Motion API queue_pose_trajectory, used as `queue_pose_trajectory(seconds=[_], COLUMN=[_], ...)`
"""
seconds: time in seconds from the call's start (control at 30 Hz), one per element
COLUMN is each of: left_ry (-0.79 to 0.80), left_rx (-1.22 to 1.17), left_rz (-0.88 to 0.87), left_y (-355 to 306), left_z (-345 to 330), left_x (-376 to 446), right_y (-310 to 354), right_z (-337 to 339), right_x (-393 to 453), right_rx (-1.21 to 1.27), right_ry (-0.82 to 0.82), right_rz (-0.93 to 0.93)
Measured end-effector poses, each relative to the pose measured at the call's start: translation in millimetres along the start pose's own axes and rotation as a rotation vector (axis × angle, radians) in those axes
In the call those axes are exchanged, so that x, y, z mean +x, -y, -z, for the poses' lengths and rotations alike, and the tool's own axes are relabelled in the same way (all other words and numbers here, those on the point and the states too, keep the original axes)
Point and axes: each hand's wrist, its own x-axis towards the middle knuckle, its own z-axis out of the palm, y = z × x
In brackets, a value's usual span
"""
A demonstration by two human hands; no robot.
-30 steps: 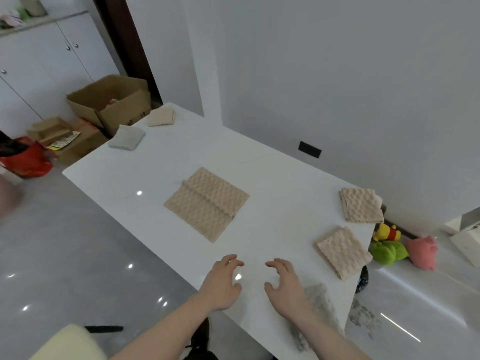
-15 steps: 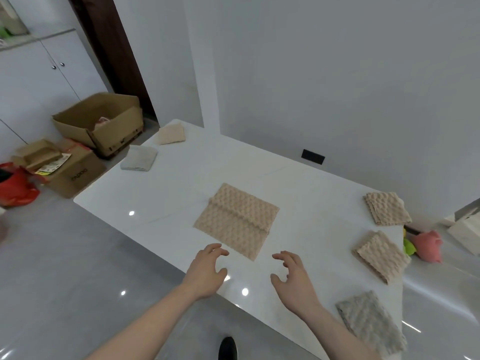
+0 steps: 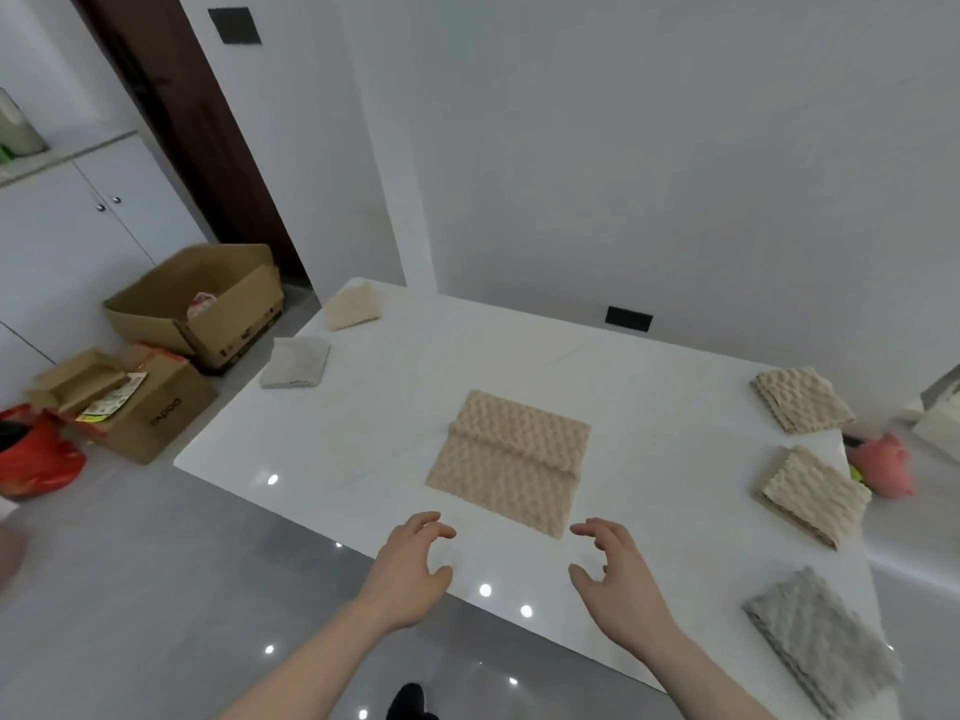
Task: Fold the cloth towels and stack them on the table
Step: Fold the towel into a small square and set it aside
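Both hands empty, fingers loosely spread: left hand [image 3: 413, 561], right hand [image 3: 615, 569]. Towel [image 3: 511, 459] at 12 o'clock, ridge running 10-to-4, equally near both.

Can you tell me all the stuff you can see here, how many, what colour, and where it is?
Table: 1, white, middle.
Half-folded towel: 1, beige, table centre.
Folded beige towels: 3, two right, one far left corner.
Folded grey towels: 2, near right, far left.
Cardboard boxes: 2, brown, floor left.
Bag: 1, red, floor left.
Soft toy: 1, pink, right of table.
Cabinet: 1, white, left.
Left hand, right hand: both over near edge, holding nothing.
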Motion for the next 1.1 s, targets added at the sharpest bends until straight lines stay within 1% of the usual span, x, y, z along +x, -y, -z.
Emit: queue_pose_trajectory(seconds=[0.13, 0.33, 0.5, 0.63, 0.73, 0.83, 0.87, 0.97, 1.03, 1.1], left_ry=[0.047, 0.163, 0.282, 0.302, 0.271, 0.195, 0.146, -0.045, -0.105, -0.146], left_rx=[0.020, 0.101, 0.166, 0.194, 0.217, 0.225, 0.234, 0.231, 0.182, 0.154], left_rz=[-0.062, -0.155, -0.227, -0.302, -0.379, -0.458, -0.490, -0.579, -0.603, -0.639], left_y=[27.9, 90.8, 116.9, 118.8, 123.6, 136.9, 143.8, 165.0, 173.3, 177.4], left_z=[28.0, 60.1, 56.8, 41.2, 18.8, -11.4, -24.1, -59.0, -71.0, -74.6], left_x=[31.9, 89.8, 127.4, 161.2, 194.6, 222.8, 228.0, 229.9, 230.3, 232.6], right_y=[22.5, 47.0, 43.1, 23.1, 0.1, -32.3, -45.4, -69.6, -76.6, -81.2], right_z=[-23.6, -84.7, -112.4, -116.8, -121.6, -140.8, -152.8, -190.9, -203.4, -205.3], right_x=[19.3, 56.2, 72.5, 87.8, 106.6, 126.1, 130.8, 133.2, 133.2, 132.9], right_rx=[-0.020, -0.057, -0.120, -0.223, -0.292, -0.343, -0.395, -0.462, -0.486, -0.498], right_ry=[-0.062, -0.138, -0.156, -0.161, -0.155, -0.176, -0.216, -0.437, -0.538, -0.593], right_rz=[-0.054, -0.160, -0.250, -0.301, -0.333, -0.336, -0.324, -0.251, -0.185, -0.143])
